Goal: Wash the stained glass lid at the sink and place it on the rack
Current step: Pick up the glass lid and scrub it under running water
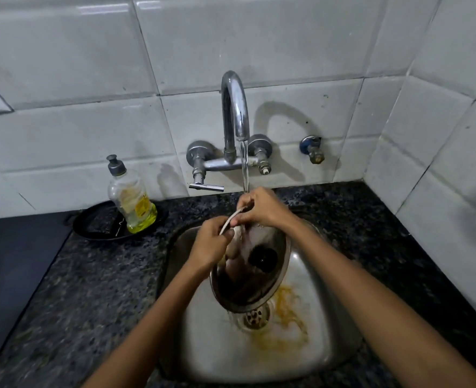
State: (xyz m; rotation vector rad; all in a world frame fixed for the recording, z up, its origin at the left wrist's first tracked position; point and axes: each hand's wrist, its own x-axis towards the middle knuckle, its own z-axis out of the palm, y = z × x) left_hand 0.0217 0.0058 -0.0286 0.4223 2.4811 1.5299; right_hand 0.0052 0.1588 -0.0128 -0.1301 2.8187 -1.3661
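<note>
The left hand point(213, 242) is closed around the upper left edge of the glass lid point(252, 271), with the fingers curled over the metal rim. The right hand point(260, 210) is clamped on the same rim slightly higher up, at the top of the lid, with the thumb and fingers pinched on either side of the edge. The two hands are set close together, almost touching, and both forearms are stretched forward from the lower corners of the view.

The lid is held tilted over the sink point(315, 345), its top edge raised towards the tap and its lower edge hanging just above the drain point(255, 317). A dark round knob point(263, 257) is seen through the glass near the middle of the lid. A thin stream of water point(245, 169) is poured from the curved chrome faucet point(235, 113) and is met at the right hand and the rim beneath it. Yellow-orange stains point(284, 320) are spread over the steel floor of the sink, to the right of the drain and below it.

The sink is sunk into a dark speckled tabletop point(105, 289). To the left, a soap bottle point(130, 197) holding a little yellow liquid is stood upright on a black plate point(96, 225). White wall tiles point(287, 46) are seen behind the faucet, and a small valve point(313, 149) is fixed to them on the right.
</note>
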